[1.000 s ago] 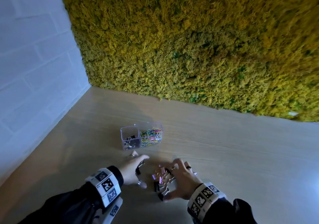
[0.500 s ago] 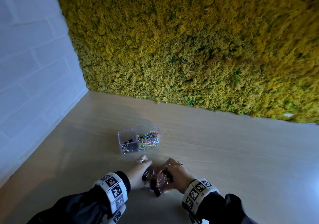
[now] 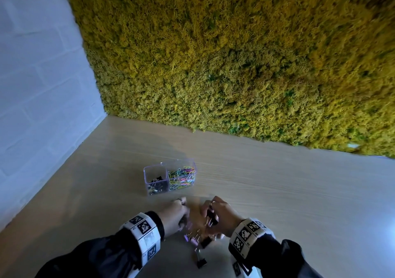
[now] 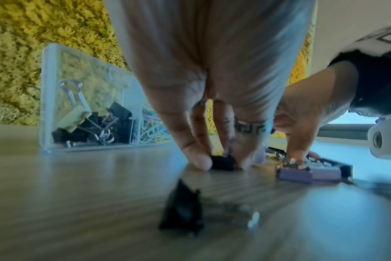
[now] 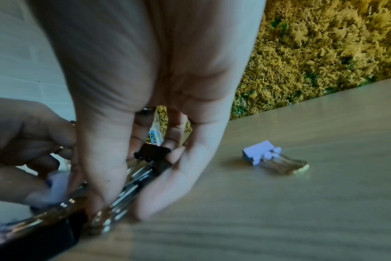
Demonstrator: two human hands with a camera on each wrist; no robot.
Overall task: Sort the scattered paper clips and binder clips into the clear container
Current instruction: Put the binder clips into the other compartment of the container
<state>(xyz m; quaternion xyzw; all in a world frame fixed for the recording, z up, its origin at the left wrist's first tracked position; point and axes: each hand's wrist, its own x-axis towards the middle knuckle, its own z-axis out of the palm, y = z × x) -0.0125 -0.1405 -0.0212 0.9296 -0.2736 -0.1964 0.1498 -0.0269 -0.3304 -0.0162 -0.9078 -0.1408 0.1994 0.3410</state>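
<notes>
The clear container (image 3: 170, 177) stands on the wooden table (image 3: 277, 202), black binder clips in its left compartment (image 4: 89, 127) and coloured paper clips (image 3: 182, 178) in its right. Just in front of it, both hands work in a small pile of binder clips (image 3: 195, 238). My left hand (image 3: 180, 215) pinches a black binder clip (image 4: 222, 162) that lies on the table. My right hand (image 5: 143, 176) grips a black binder clip (image 5: 154, 151) and several silver-handled ones, raised a little off the surface. Purple clips (image 4: 301, 174) lie under the right hand.
One black binder clip (image 3: 201, 260) lies nearest me, apart from the pile. A lone purple clip (image 5: 259, 152) sits on the table right of the right hand. A yellow moss wall (image 3: 235, 63) closes the far side and a white brick wall (image 3: 38, 85) the left.
Both hands have drawn together over the pile. The right hand's fingers have curled round black clips and lifted them; the left has dropped its fingertips onto a black clip.
</notes>
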